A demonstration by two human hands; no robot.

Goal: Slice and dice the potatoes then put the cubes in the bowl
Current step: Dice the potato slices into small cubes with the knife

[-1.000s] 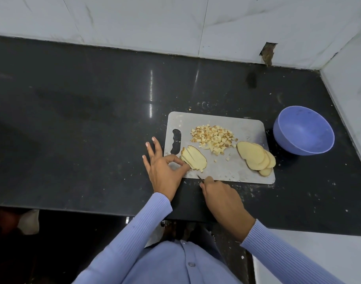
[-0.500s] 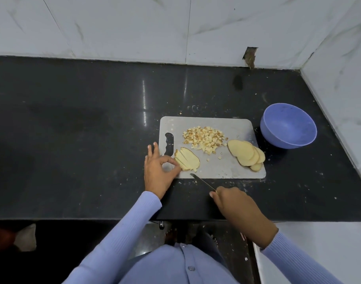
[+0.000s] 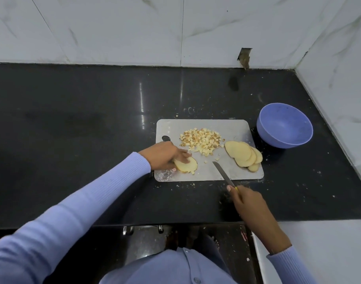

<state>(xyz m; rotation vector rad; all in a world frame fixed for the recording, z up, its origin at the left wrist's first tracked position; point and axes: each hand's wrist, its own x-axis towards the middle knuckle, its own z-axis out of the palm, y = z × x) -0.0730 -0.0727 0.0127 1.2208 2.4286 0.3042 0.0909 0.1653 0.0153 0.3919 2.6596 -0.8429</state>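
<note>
A: Where is the potato being worked on?

B: A small stack of slices [image 3: 185,164] is seen at the near left of the cutting board [image 3: 233,128], already cut one way into strips, it appears. It is gripped by the left hand [image 3: 165,154], with fingers curled over the top and the thumb at the near edge, presumably so that the strips are kept together for the crosswise cuts.

A: And the knife?

B: The knife [image 3: 223,173] is held by the right hand [image 3: 247,203], whose fingers are wrapped round the handle (a bit of yellow shows at the grip). The blade is pointed out over the board's near edge, just apart from the stack; whether it is resting on the board or raised cannot be told.

A: What else is laid out?

B: A heap of cubes [image 3: 201,140] is gathered at the middle of the board, and uncut slices [image 3: 243,155] are fanned at the right, near the bowl. The blue bowl [image 3: 284,125] is set on the dark counter [image 3: 73,130] just beside the board's right edge, likely for a short transfer. No cubes are visible in it, so the task is judged to be roughly midway.
</note>
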